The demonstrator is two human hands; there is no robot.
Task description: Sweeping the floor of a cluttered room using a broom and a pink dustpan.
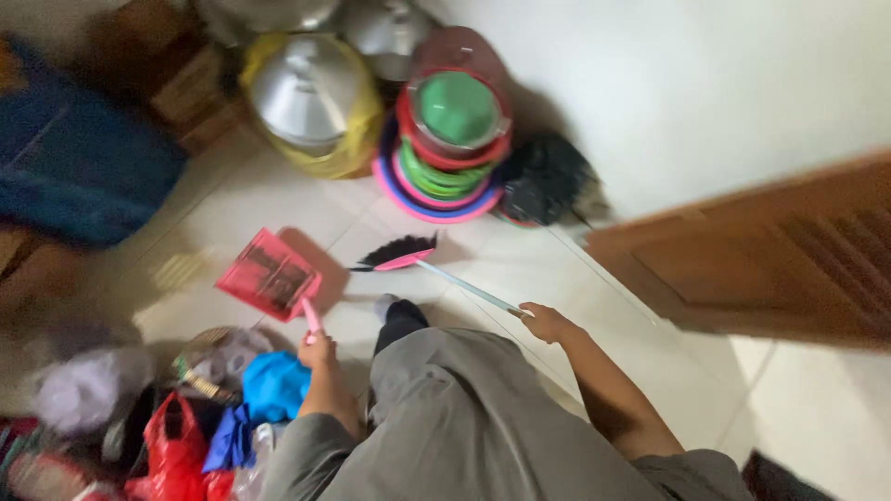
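My left hand (318,353) grips the handle of a pink dustpan (268,275), which is lifted and tilted over the white tiled floor (278,199). My right hand (546,322) holds the thin pale handle of a small broom (399,251); its dark bristles and pink head rest on the floor, to the right of the dustpan. My foot in a dark sock (399,318) stands between the two hands, with my grey trousers (464,417) below it.
A stack of coloured plastic basins (445,139) and metal pot lids (306,88) stand by the white wall. A black bag (548,181) lies beside them. Red and blue bags (223,417) are piled at lower left. A brown wooden door (770,250) stands at the right.
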